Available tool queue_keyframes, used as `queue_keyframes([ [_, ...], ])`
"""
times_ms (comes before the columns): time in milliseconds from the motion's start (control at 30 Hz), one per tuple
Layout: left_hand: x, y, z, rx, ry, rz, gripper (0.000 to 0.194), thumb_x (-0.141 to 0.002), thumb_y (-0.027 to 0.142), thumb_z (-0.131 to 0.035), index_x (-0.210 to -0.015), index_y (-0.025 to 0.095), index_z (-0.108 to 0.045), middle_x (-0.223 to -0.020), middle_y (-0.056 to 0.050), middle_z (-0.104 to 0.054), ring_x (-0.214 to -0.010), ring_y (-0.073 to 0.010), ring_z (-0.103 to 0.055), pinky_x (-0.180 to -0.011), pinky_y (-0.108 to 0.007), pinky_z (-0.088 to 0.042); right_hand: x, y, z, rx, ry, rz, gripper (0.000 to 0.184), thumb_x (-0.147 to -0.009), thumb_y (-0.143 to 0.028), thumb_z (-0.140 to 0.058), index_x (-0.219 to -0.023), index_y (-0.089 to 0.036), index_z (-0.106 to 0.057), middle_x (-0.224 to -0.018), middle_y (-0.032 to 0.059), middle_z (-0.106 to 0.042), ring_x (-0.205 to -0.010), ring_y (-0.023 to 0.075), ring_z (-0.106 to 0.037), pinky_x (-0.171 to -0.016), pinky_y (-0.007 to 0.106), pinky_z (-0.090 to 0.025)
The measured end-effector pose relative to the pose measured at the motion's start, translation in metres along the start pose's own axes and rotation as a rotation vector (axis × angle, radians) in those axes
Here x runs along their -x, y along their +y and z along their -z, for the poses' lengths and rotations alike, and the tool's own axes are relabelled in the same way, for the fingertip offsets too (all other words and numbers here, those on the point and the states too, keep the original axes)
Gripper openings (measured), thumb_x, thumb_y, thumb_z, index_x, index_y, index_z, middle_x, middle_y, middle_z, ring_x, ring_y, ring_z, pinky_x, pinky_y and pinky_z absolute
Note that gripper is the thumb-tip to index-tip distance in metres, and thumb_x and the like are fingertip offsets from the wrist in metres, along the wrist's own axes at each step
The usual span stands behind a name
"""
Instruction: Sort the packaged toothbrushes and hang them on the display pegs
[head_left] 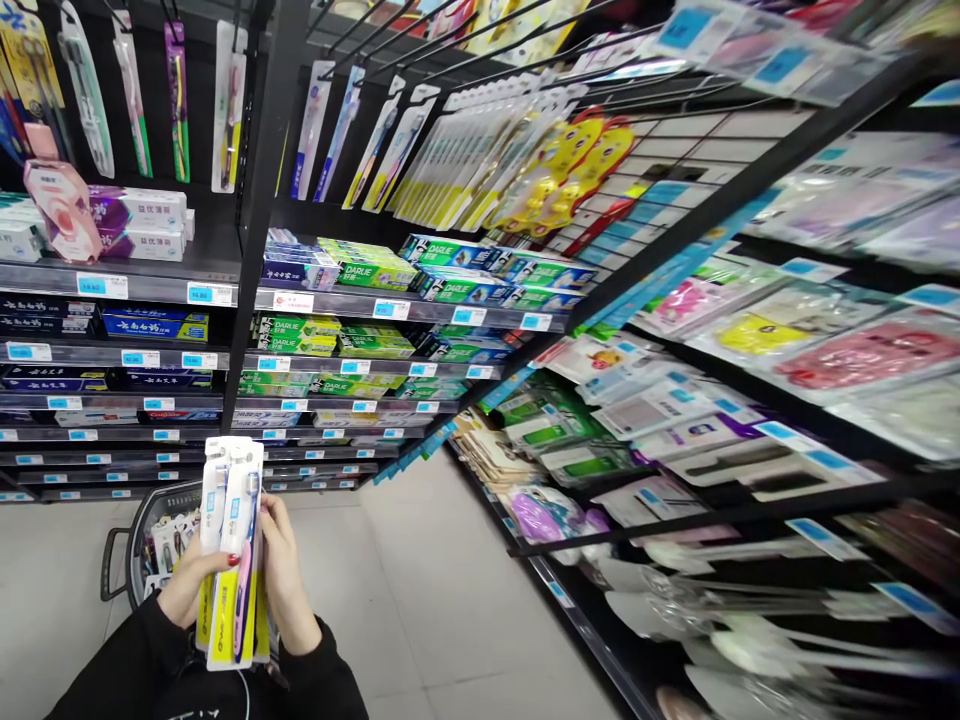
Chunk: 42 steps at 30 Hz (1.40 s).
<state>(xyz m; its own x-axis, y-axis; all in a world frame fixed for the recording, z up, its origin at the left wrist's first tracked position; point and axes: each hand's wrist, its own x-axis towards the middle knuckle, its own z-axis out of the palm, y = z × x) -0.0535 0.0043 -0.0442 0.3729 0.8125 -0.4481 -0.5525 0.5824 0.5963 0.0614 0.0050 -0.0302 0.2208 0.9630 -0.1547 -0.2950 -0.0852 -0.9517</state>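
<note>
We face toothpaste shelves (pixel 341 303), a dark basket (pixel 135 555) below. Our left hand (pixel 187 583) pinches packaged toothbrushes (pixel 229 615) before it, thumb across their front; our right hand (pixel 286 575) bends its fingers at their right edge, grip partly hidden.

I cannot see most of the left hand's (pixel 182 592) fingers, tucked behind the toothbrush packs (pixel 229 612), nor count those packs, because the front ones overlap the rest; the right hand (pixel 286 578) is partly hidden too. Packs and arms cover much of the basket (pixel 136 565), whose jumbled contents I can't make out, and the black sleeves (pixel 319 675) run off the bottom edge. At far right, hanging packages (pixel 847 355) smear into blur, and most price tags (pixel 470 316) are too small to read.
</note>
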Motion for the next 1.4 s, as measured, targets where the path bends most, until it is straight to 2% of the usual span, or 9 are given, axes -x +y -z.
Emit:
queue_keyframes([
  [100,-0.001,0.000,0.001,-0.013,0.015,-0.021,0.073,-0.058,0.007,-0.066,-0.126,0.017,-0.041,-0.099,-0.009,-0.068,-0.098,-0.0295,-0.059,-0.083,-0.037,-0.046,0.003,-0.002,0.003,0.069,-0.076,0.081,0.021,-0.079,-0.032,-0.051,-0.097,-0.021,-0.051,-0.094,0.0037,-0.059,-0.084,0.0183,-0.057,-0.075,0.030,-0.046],
  [367,0.007,0.003,-0.013,-0.067,-0.032,0.005,0.049,-0.056,0.010,-0.070,-0.104,0.013,-0.060,-0.099,-0.011,-0.068,-0.101,-0.0319,-0.057,-0.087,-0.038,-0.043,0.007,0.017,0.001,0.429,0.199,0.252,0.018,-0.081,-0.026,-0.046,-0.093,-0.020,-0.058,-0.094,0.0060,-0.055,-0.092,0.0209,-0.053,-0.081,0.037,-0.043],
  [500,0.004,0.003,-0.011,-0.085,-0.060,-0.074,0.052,-0.062,0.010,-0.069,-0.113,0.016,-0.056,-0.105,-0.011,-0.066,-0.105,-0.0295,-0.055,-0.091,-0.037,-0.041,0.017,0.011,0.003,0.597,0.279,0.356,0.021,-0.081,-0.026,-0.046,-0.098,-0.019,-0.056,-0.105,0.0097,-0.047,-0.101,0.0233,-0.048,-0.086,0.040,-0.041],
  [633,0.001,0.002,-0.007,-0.076,0.010,-0.147,0.059,-0.068,0.018,-0.068,-0.123,0.017,-0.047,-0.111,-0.011,-0.063,-0.106,-0.0279,-0.055,-0.092,-0.035,-0.041,0.035,-0.006,0.000,0.807,0.018,0.462,0.034,-0.082,-0.021,-0.045,-0.115,-0.021,-0.050,-0.111,0.0099,-0.049,-0.107,0.0243,-0.045,-0.090,0.043,-0.040],
  [767,0.000,0.004,-0.004,-0.075,0.104,-0.131,0.059,-0.070,0.021,-0.067,-0.124,0.015,-0.044,-0.106,-0.010,-0.065,-0.101,-0.0246,-0.058,-0.088,-0.031,-0.044,0.049,-0.012,-0.004,0.915,-0.169,0.440,0.068,-0.073,-0.019,-0.058,-0.135,-0.021,-0.030,-0.130,0.0107,-0.039,-0.122,0.0291,-0.032,-0.098,0.047,-0.035],
  [900,0.001,0.008,-0.004,-0.072,0.086,-0.107,0.064,-0.066,0.019,-0.069,-0.125,0.016,-0.043,-0.097,-0.008,-0.069,-0.091,-0.0242,-0.062,-0.081,-0.031,-0.048,0.046,-0.009,0.004,0.783,-0.128,0.361,0.061,-0.075,-0.013,-0.050,-0.132,-0.024,-0.035,-0.138,0.0078,-0.031,-0.126,0.0263,-0.031,-0.101,0.044,-0.033],
  [1167,0.008,0.021,0.000,0.065,0.187,0.122,0.047,-0.062,0.009,-0.064,-0.107,0.014,-0.051,-0.070,-0.004,-0.071,-0.065,-0.0250,-0.067,-0.061,-0.035,-0.053,0.019,-0.027,0.029,-0.080,-0.046,-0.010,0.043,-0.075,-0.028,-0.048,-0.117,-0.019,-0.050,-0.105,0.0108,-0.063,-0.087,0.0272,-0.063,-0.072,0.041,-0.051],
  [1300,0.011,0.022,0.002,0.092,0.137,0.221,0.024,-0.063,0.014,-0.061,-0.086,0.010,-0.059,-0.069,-0.009,-0.071,-0.063,-0.0245,-0.067,-0.063,-0.036,-0.053,0.016,-0.030,0.029,-0.178,-0.021,-0.066,0.038,-0.074,-0.036,-0.052,-0.108,-0.018,-0.054,-0.092,0.0098,-0.066,-0.072,0.0251,-0.065,-0.058,0.036,-0.052],
  [1400,0.011,0.020,0.004,0.110,0.097,0.266,0.023,-0.062,0.016,-0.062,-0.084,0.009,-0.060,-0.065,-0.009,-0.070,-0.062,-0.0244,-0.067,-0.065,-0.036,-0.053,0.013,-0.021,0.027,-0.134,0.038,-0.017,0.030,-0.074,-0.038,-0.055,-0.096,-0.018,-0.058,-0.083,0.0076,-0.067,-0.062,0.0224,-0.063,-0.052,0.033,-0.050],
])
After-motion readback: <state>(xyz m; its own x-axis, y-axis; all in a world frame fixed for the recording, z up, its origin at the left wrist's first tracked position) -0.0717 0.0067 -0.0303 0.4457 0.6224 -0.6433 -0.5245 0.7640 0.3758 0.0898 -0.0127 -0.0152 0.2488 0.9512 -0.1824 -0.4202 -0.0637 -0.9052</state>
